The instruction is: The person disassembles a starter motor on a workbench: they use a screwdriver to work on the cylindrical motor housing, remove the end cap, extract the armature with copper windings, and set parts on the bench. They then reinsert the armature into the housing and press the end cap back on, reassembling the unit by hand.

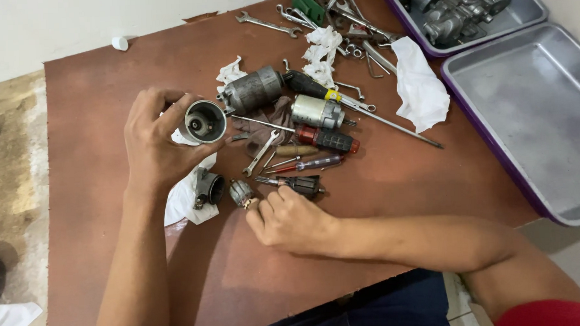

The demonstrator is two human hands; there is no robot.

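My left hand (pixel 153 143) holds up a short grey metal motor housing (pixel 203 121), its open end turned toward me. My right hand (pixel 289 219) rests on the brown board with its fingers curled around a small wound armature (pixel 241 192). Just beyond it lies a dark brush part (pixel 301 184). A black ring-shaped cap (pixel 208 188) sits on a white rag (pixel 183 200) between my hands.
Behind my hands lie a grey starter motor body (pixel 254 90), a silver cylinder (pixel 317 111), screwdrivers (pixel 326 140), wrenches (pixel 267 24) and white rags (pixel 420 84). An empty metal tray (pixel 531 113) sits at right, another with engine parts (pixel 459 8) at the back.
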